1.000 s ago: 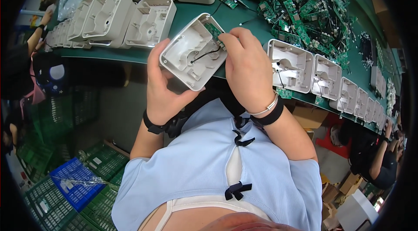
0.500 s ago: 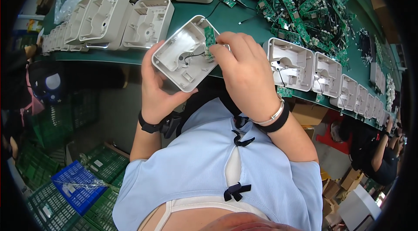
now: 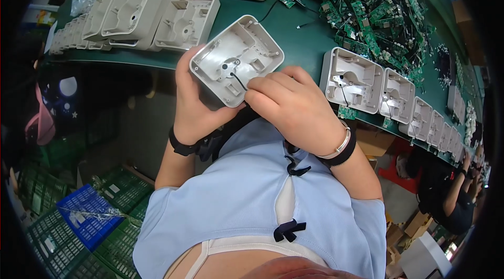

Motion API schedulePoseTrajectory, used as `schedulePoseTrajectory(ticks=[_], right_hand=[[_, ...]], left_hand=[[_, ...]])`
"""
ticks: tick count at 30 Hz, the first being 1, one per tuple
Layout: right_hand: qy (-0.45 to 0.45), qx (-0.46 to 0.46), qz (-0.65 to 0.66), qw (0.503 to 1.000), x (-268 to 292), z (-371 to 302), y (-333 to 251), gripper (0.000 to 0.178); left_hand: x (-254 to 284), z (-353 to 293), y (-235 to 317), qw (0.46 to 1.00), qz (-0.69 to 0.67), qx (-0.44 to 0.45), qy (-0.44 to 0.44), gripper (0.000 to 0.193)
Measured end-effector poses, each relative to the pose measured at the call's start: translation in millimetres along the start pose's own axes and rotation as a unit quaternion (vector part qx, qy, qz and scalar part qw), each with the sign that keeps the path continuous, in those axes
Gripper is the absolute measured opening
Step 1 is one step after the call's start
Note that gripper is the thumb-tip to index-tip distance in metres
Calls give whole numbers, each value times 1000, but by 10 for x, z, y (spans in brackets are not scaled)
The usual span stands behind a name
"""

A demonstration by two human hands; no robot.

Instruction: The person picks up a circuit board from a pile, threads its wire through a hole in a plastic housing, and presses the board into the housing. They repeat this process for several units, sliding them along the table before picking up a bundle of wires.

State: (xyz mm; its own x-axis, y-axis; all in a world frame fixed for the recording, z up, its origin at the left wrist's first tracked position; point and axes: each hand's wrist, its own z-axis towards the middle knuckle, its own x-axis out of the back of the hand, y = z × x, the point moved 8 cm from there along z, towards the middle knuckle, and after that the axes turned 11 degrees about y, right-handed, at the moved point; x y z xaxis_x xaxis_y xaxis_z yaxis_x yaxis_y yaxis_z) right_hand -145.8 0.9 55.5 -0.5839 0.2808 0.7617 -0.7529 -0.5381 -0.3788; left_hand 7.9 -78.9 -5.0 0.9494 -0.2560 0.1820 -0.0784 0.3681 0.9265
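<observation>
A light grey plastic housing [image 3: 216, 59], open side up, is tilted in my left hand [image 3: 195, 108]. My fingers lie along its left side and the thumb is under its lower corner. From a hole in its floor a short black cable [image 3: 239, 81] runs to the lower right wall. Closed fingertips of my right hand [image 3: 300, 111] meet the cable at that wall. No circuit board shows by the housing; whatever else those fingers hold is hidden.
Similar housings [image 3: 188, 21] are stacked at the far left of the green table [image 3: 302, 42]. A heap of green circuit boards [image 3: 367, 16] lies at the back right. A row of housings with cables [image 3: 352, 82] follows the right front edge. Crates [image 3: 92, 221] stand low left; a person [image 3: 457, 200] is at far right.
My right hand has moved from the housing's upper right wall down to its lower right wall. The green board seen over the housing is out of sight, and the cable now reaches toward me.
</observation>
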Motion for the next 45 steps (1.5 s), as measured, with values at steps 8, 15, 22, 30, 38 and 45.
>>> schedulePoseTrajectory(ticks=[8, 15, 22, 30, 38, 45], right_hand=[[34, -33, 81, 996, -6, -63, 54, 24], [122, -90, 158, 976, -48, -145, 204, 22], [178, -141, 175, 958, -56, -142, 288, 19], [83, -48, 58, 994, 2, -169, 37, 18], [116, -89, -37, 989, 74, -226, 219, 8], [133, -89, -43, 986, 24, -286, 257, 9]], left_hand=[[-1, -10, -18, 998, -53, 13, 21, 115], [-56, 22, 87, 996, -51, 72, -2, 115], [-44, 18, -29, 986, -118, 104, -50, 116], [-243, 140, -179, 956, -187, 132, -186, 126], [-543, 256, -157, 931, -117, 222, -264, 120], [-550, 340, -299, 937, 39, 205, -281, 116]])
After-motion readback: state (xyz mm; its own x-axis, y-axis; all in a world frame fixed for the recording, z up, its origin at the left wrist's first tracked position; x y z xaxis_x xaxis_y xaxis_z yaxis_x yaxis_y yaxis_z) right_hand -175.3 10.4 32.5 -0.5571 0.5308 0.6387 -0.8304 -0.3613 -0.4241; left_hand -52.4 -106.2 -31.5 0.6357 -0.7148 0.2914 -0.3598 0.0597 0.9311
